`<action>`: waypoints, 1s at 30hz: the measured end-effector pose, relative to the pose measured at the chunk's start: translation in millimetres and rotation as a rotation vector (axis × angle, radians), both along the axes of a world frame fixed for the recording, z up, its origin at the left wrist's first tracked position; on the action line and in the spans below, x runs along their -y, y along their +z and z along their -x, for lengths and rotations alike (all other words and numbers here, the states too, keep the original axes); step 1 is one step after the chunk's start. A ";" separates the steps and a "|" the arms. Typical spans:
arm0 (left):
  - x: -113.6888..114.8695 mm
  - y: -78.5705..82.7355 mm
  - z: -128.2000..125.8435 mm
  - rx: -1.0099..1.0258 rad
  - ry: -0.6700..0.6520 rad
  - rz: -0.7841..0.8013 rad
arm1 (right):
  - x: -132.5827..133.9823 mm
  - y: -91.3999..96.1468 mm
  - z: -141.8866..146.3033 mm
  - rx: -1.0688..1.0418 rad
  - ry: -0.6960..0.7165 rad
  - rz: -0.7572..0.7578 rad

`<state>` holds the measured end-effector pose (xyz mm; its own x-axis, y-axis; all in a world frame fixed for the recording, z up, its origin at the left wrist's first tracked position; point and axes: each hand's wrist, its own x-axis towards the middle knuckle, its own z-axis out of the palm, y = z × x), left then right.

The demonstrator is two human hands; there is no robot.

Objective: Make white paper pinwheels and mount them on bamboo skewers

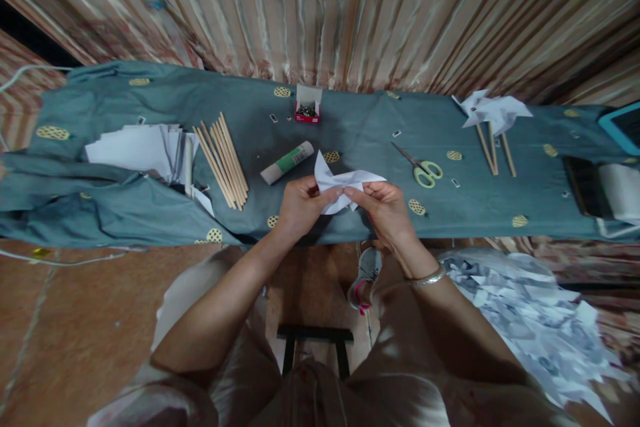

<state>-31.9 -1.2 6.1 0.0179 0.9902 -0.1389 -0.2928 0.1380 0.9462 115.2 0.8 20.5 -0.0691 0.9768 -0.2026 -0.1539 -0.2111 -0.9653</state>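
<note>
Both my hands hold a folded white paper piece (345,185) just above the near edge of the cloth-covered table (350,120). My left hand (303,203) pinches its left side with fingers closed. My right hand (383,207) pinches the middle and right side, fingers curled; a metal bangle sits on that wrist. A glue stick (287,162) lies just beyond my left hand. Green-handled scissors (423,169) lie to the right of the paper.
A bundle of wooden sticks (223,161) and a stack of white paper (143,150) lie at the left. A small red box of pins (307,107) stands at the back. Finished paper pinwheels on sticks (493,123) lie at the right. Paper scraps (530,320) cover the floor.
</note>
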 end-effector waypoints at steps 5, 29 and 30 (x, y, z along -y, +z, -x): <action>-0.5 -0.3 -1.5 0.002 0.002 -0.012 | -0.6 -1.7 1.2 -0.012 -0.007 0.015; -1.1 -3.2 -3.5 0.109 0.036 0.060 | 0.7 -0.5 2.5 -0.052 0.044 0.013; -0.9 -3.2 -3.3 0.104 0.031 0.062 | 0.9 -0.5 2.6 -0.051 0.042 0.015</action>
